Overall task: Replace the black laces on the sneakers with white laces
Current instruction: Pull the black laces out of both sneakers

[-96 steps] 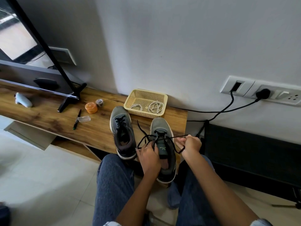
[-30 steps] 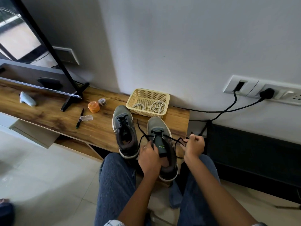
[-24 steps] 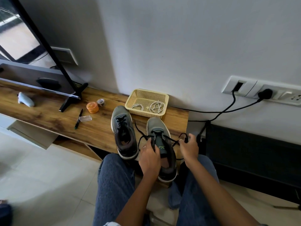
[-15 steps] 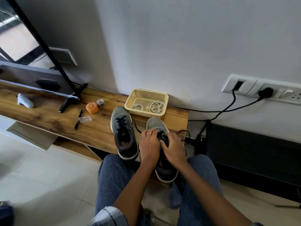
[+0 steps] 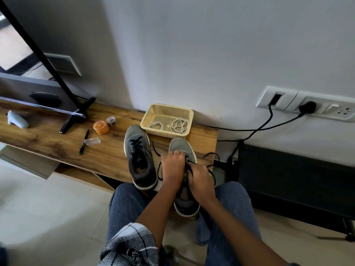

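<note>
**Two grey sneakers, one being unlaced**

Two grey sneakers stand side by side on a wooden bench point(image 5: 57, 148), centre of the frame, toes toward the wall.

- Left sneaker point(image 5: 139, 158): black lace fully threaded, untouched.
- Right sneaker point(image 5: 182, 150): heel overhangs the bench edge above the person's lap. Its loosened black lace point(image 5: 211, 166) trails in loops to either side.
- Left hand point(image 5: 172, 167): lies over the sneaker's throat, fingers curled down onto the lacing; ring on one finger.
- Right hand point(image 5: 201, 181): pressed against the left, fingers closed on the lace at the tongue.
- Yellow basket point(image 5: 167, 112): upper centre, against the wall, just beyond the toes; holds the coiled white laces point(image 5: 179, 125).
- Sundries, left part of the bench: orange container point(image 5: 100, 127), pen point(image 5: 84, 142), clear plastic case point(image 5: 92, 141).
- Wall sockets point(image 5: 307, 106), right: black cables plugged in.
</note>
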Available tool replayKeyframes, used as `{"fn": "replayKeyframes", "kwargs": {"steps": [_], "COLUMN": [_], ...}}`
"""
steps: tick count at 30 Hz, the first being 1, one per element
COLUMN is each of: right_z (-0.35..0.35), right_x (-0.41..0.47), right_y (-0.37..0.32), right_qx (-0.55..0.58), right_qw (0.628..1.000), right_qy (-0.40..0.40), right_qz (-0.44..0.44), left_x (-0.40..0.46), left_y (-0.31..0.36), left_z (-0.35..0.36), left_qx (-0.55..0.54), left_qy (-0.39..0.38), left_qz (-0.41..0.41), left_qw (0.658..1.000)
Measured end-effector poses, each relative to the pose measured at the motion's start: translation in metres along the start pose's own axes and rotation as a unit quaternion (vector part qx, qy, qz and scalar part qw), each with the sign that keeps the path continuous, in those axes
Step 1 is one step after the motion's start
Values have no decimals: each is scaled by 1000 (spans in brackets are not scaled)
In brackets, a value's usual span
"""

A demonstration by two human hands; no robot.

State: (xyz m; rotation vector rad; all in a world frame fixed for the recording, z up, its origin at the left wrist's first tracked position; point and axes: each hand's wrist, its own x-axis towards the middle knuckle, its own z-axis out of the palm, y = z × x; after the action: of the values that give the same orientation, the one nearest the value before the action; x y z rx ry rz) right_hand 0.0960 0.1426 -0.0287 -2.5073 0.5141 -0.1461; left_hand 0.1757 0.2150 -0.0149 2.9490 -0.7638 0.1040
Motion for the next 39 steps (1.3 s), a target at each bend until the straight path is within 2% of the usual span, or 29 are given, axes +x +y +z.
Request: {"fn": "replayKeyframes", "kwargs": {"steps": [3,5,8,10,12,14,15,16,17,19,21,23,25,26,32,36,39], "right_z": [1,4,6,6,7,7,7,7,7,7,8,7,6,5,3,1,3], "right_x": [-2,-3,-3,-3,-4,-4,-4,-3,-2,-1,-1,-1,-2,-2,-7,-9,-7], "right_y": [0,-1,-1,-1,-1,0,0,1,1,2,3,2,0,-1,-3,-5,-6], "right_qx": [35,43,53,61,66,69,71,72,71,63,59,56,46,41,11,7,14], "right_qw": [998,996,993,991,989,989,988,988,988,989,991,992,994,994,997,996,994], "right_qy": [44,61,73,80,86,85,83,82,79,73,70,71,68,65,50,50,55], "right_qz": [38,49,76,93,99,103,106,108,111,109,99,89,79,75,60,79,88], "left_x": [-3,-6,-9,-8,-6,-5,-4,-5,-6,-7,-8,-9,-11,-11,-5,-8,-12], "left_y": [-3,-4,-3,-1,0,2,4,6,8,6,0,-4,-7,-7,0,-2,-2], "left_z": [7,10,4,-2,-6,-8,-8,-10,-12,-10,-3,5,12,13,4,11,19], "left_qx": [-51,-123,-234,-326,-399,-443,-459,-465,-455,-363,-214,-109,-67,-48,14,-12,-94], "left_qy": [16,28,50,64,91,113,122,126,126,132,123,73,45,46,93,111,119], "left_qz": [-6,-24,-113,-232,-347,-396,-400,-392,-370,-275,-140,-23,49,58,22,15,-46], "left_qw": [999,992,964,914,844,797,784,784,800,880,959,991,996,996,995,994,987]}}
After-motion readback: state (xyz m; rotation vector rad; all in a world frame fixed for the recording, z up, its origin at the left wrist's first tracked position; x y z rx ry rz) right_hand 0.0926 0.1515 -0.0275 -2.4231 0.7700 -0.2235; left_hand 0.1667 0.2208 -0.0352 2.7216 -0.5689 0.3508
